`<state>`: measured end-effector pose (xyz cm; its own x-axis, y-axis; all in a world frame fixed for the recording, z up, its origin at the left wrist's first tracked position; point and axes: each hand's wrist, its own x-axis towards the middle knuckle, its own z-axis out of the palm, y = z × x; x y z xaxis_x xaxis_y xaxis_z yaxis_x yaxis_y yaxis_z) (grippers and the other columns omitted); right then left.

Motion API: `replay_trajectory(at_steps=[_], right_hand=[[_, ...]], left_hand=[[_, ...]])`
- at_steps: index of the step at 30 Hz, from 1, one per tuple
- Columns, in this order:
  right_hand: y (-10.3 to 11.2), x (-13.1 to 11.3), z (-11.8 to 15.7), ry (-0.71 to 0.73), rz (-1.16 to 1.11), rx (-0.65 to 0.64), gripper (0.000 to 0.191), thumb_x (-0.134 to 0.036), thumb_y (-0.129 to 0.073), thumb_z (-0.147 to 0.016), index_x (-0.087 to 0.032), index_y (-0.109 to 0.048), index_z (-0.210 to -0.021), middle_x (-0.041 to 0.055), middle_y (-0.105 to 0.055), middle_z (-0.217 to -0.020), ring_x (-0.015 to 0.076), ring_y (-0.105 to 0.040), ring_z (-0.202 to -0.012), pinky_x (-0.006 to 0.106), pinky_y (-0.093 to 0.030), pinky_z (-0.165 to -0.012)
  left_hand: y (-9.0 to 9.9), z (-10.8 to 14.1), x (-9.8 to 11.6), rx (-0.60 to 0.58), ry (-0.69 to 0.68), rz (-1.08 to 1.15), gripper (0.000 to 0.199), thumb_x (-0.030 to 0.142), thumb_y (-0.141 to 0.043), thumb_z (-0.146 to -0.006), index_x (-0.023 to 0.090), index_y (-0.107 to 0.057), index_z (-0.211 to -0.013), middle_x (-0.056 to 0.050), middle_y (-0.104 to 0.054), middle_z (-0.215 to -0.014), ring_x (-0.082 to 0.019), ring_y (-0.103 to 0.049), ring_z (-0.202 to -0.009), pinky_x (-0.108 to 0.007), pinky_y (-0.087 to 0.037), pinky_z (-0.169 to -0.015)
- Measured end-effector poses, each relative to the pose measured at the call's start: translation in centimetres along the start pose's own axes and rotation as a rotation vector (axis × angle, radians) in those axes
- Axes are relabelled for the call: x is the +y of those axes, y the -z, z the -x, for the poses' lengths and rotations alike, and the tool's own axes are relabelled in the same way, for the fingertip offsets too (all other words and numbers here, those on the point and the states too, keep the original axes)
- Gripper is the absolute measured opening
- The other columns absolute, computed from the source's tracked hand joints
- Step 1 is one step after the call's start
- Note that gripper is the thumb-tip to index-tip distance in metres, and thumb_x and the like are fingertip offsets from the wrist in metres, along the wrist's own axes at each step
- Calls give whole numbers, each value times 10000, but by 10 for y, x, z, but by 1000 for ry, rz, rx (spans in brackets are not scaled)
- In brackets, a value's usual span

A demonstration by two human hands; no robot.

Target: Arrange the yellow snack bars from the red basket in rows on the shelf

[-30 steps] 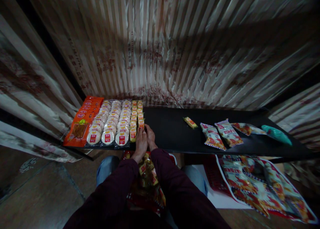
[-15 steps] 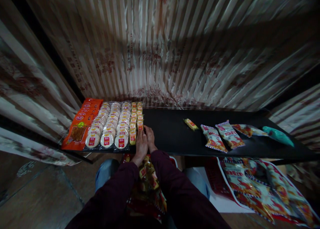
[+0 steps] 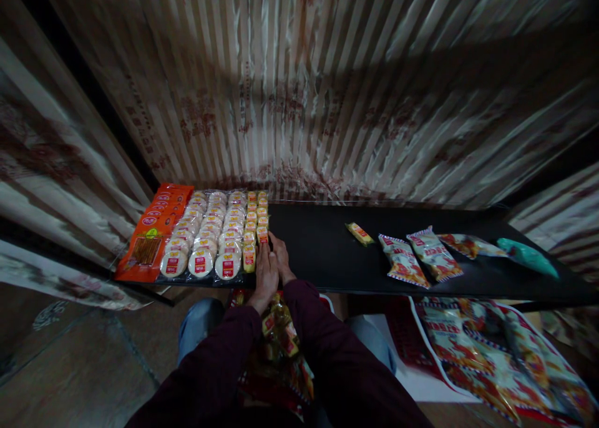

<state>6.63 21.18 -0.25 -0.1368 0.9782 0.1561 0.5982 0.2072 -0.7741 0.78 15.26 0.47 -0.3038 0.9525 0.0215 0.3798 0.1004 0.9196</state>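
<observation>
Two rows of small yellow packets (image 3: 262,221) run front to back on the black shelf (image 3: 318,259) before me, and both my hands are at the near end of the right-hand row. My left hand (image 3: 265,275) reaches up with its fingers straight and close together, their tips at the front packet of that row. My right hand (image 3: 281,256) lies close against it on the right, fingers angled in toward the same packet. I cannot tell whether either hand is pinching it or only pressing, since the fingers hide that spot. Just left of the yellow rows lie three rows of round white crackers (image 3: 201,264) in clear wrap, and beyond them orange packets (image 3: 145,253) overlap at the shelf's left end. Well apart to the right, a lone yellow packet (image 3: 359,233) lies at a slant; past it come two red-and-white bags (image 3: 403,261), another bag (image 3: 470,245) and a teal packet (image 3: 526,257). Below the shelf, more yellow-wrapped packets (image 3: 281,334) lie between my knees (image 3: 200,325), and a red basket (image 3: 408,331) on my right holds more bags (image 3: 453,340).
</observation>
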Motion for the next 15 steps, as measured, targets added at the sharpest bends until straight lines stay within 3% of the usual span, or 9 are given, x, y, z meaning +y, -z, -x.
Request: replay_trajectory(at_steps=[6, 15], right_hand=[[-4, 5, -2, 1, -9, 43, 514, -237, -473, -829, -170, -501, -1339, 99, -591, -1310, 209, -532, -1192, 371, -407, -1053], [-5, 17, 4, -1, -15, 54, 520, -208, -448, -807, -164, -517, -1320, 108, -588, -1314, 204, -529, -1214, 390, -405, -1062]], left_hand=[[-1, -1, -2, 7, 1, 26, 586, 406, -298, -926, 105, -398, -1419, -120, -300, -1539, -204, -171, -1454, -377, -93, -1204], [3, 11, -1, -4, -84, 27, 555, 396, -289, -929, 113, -463, -1374, -117, -346, -1520, -203, -169, -1456, -385, -116, -1204]])
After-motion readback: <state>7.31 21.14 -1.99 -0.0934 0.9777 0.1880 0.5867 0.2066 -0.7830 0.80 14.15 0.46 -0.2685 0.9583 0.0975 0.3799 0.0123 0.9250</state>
